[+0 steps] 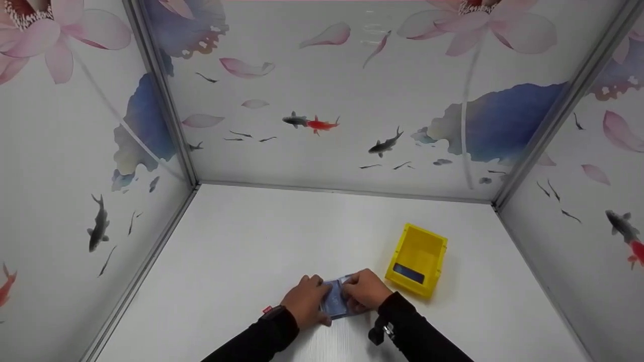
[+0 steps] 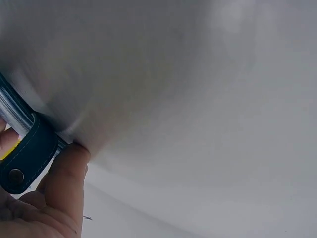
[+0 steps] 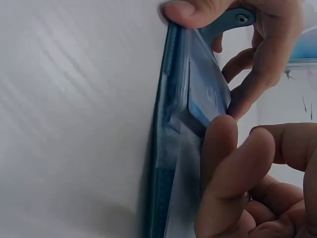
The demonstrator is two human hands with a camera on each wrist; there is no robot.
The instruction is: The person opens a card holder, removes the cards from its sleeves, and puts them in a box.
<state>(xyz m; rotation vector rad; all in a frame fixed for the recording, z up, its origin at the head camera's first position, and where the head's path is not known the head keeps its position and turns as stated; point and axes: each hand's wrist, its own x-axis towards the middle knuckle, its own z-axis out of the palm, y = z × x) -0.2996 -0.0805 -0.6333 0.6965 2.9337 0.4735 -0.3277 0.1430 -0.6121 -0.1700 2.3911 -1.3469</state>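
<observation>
A teal card holder (image 3: 168,114) with clear plastic sleeves lies spread open between the hands, low on the white table. The left hand (image 1: 305,300) grips its left side, thumb on the near edge. In the left wrist view, the strap (image 2: 32,153) with a metal snap sticks out by the left thumb. A blue card (image 3: 205,89) shows on the sleeve stack in the right wrist view. The right hand (image 1: 366,290) has curled fingers at the holder's right half, pinching the clear sleeves (image 3: 185,173); its exact contact is partly hidden.
A yellow plastic bin (image 1: 421,251) stands right of the hands, with a dark rectangle (image 1: 408,273) at its near end. White panels printed with fish and lotus flowers enclose the white tabletop (image 1: 261,226) on the left, back and right.
</observation>
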